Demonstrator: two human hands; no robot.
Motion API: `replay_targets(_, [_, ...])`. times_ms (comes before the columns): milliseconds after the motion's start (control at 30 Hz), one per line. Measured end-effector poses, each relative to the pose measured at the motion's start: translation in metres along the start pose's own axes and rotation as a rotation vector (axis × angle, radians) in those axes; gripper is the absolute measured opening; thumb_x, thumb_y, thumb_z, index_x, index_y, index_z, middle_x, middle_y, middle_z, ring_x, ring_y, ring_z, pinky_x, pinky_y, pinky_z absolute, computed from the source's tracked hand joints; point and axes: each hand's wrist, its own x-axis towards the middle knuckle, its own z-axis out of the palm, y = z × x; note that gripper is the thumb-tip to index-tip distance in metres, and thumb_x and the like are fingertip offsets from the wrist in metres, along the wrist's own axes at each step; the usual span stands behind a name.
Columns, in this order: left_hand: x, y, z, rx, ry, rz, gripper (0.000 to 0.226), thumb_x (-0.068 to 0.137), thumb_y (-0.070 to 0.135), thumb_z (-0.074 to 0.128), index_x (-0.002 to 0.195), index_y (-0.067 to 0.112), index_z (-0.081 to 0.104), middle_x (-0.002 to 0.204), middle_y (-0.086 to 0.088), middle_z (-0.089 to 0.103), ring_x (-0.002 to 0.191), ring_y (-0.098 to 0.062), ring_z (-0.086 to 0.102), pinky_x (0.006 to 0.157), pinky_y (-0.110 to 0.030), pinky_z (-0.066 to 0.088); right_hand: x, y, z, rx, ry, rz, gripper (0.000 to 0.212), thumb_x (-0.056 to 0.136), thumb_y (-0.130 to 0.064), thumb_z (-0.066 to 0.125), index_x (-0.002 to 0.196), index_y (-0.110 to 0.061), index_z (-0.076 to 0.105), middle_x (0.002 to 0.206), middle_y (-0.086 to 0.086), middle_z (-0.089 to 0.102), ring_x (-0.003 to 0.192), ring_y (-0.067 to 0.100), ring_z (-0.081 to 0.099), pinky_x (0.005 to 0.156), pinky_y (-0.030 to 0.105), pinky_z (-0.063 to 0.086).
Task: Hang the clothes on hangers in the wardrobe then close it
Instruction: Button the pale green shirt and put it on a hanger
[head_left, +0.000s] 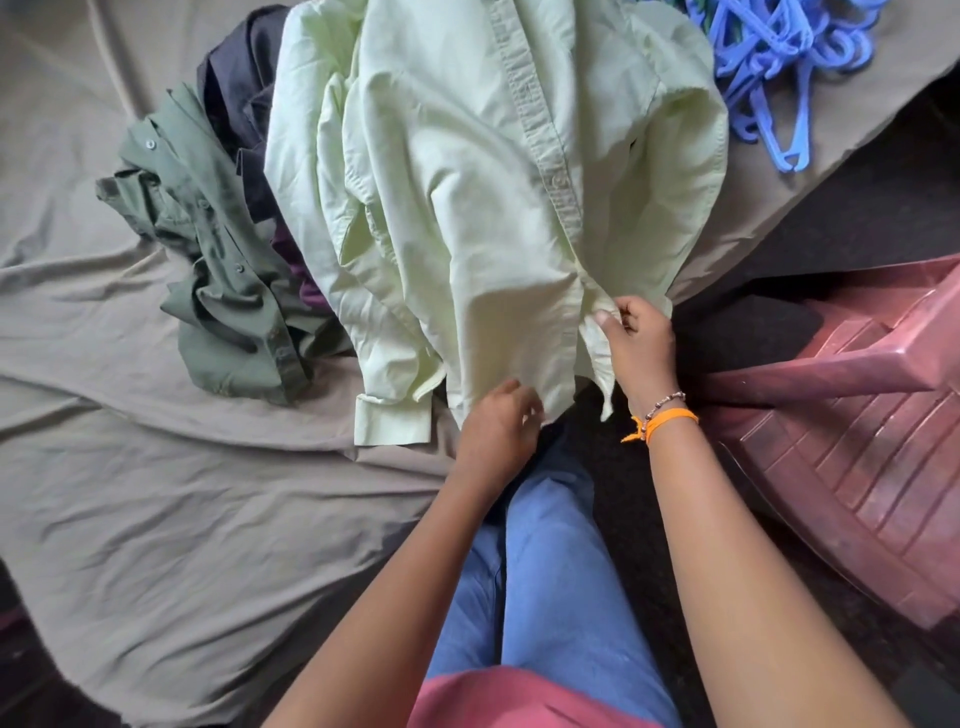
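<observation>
A pale green button shirt lies spread over the bed, its hem hanging off the near edge. My right hand pinches the hem beside the button placket. My left hand grips the lower hem a little to the left. To the left of the pale shirt lies a crumpled olive green shirt, with a dark navy garment behind it and a purple one peeking out beneath. A tangle of blue plastic hangers sits at the top right of the bed.
The bed is covered by a wrinkled grey-brown sheet. A reddish plastic chair stands close on the right, beside my leg in blue trousers. The floor between bed and chair is dark. No wardrobe is in view.
</observation>
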Motion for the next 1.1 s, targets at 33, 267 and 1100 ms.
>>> replay_targets(33, [0.007,0.007,-0.002,-0.092,0.072,-0.021,0.005,0.087,0.008,0.059,0.087,0.008,0.064,0.089,-0.002,0.057,0.070,-0.019,0.055,0.062,-0.028,0.043,-0.001,0.001,0.002,0.004,-0.018,0.011,0.004,0.089,-0.010,0.058,0.088,-0.013,0.060,0.084,0.002,0.063,0.082,0.016,0.058,0.076,0.032,0.048])
replay_targets(267, [0.056,0.034,-0.011,-0.268,0.345,-0.197,0.017,0.085,-0.002,0.050,0.098,0.004,0.057,0.099,-0.011,0.056,0.083,-0.023,0.054,0.075,-0.033,0.043,-0.007,-0.002,0.010,-0.196,0.117,-0.131,0.010,0.086,0.000,0.050,0.093,-0.006,0.054,0.082,0.001,0.055,0.081,0.028,0.052,0.065,0.031,0.032])
replay_targets(1100, [0.038,0.037,-0.017,-0.557,0.005,-0.325,0.017,0.080,0.009,0.071,0.093,0.011,0.061,0.087,0.003,0.064,0.083,-0.009,0.060,0.077,-0.020,0.048,0.002,0.012,0.005,0.065,-0.425,0.128,0.027,0.079,-0.019,0.075,0.079,0.006,0.065,0.077,0.012,0.065,0.075,0.015,0.057,0.073,0.040,0.048])
